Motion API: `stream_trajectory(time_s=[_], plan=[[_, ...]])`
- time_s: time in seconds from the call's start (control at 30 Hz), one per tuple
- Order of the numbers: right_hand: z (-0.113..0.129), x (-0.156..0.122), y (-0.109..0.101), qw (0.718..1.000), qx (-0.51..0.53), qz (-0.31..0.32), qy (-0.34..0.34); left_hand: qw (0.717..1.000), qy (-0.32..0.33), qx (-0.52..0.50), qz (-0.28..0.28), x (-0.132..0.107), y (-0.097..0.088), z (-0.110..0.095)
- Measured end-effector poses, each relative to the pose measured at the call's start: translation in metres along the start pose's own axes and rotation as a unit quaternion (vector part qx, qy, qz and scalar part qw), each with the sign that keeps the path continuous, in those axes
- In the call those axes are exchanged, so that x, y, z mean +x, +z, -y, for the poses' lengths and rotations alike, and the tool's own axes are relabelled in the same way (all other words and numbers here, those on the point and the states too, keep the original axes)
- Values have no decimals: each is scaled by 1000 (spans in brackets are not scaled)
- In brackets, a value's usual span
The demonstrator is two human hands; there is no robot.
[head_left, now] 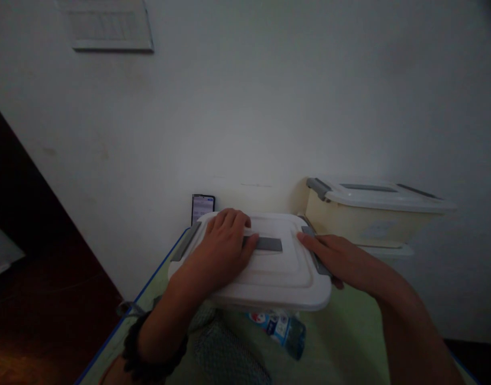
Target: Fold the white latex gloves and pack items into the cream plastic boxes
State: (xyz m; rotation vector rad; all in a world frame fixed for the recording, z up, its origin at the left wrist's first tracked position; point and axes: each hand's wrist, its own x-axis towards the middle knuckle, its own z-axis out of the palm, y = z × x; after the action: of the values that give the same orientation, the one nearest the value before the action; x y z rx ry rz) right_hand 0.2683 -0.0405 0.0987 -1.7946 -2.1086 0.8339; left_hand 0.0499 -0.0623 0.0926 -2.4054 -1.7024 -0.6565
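A white plastic storage box with a lid (269,278) and grey latches sits on a light green table (345,331). My left hand (223,248) lies on top of the lid with its fingers curled round the grey carry handle (269,244). My right hand (337,256) rests against the box's right side, fingers stretched along the grey right latch (315,251). A dark beaded bracelet (149,358) is on my left wrist.
A second cream box with a white lid (369,214) stands on the right by the wall. A phone (202,207) leans against the wall behind the box. A plastic bottle (283,329) and a mesh item (225,347) lie in front. Dark floor lies to the left.
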Motion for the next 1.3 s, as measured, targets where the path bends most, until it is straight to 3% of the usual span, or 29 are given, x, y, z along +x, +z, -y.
stream_trajectory(time_s=[0.23,1.3], plan=[[-2,1,0,1000,-5,-2,-19,993,-4,-45,106,-2,3,6],[-11,2,-5,996,-2,5,-84,994,-1,-17,111,2,5,7]])
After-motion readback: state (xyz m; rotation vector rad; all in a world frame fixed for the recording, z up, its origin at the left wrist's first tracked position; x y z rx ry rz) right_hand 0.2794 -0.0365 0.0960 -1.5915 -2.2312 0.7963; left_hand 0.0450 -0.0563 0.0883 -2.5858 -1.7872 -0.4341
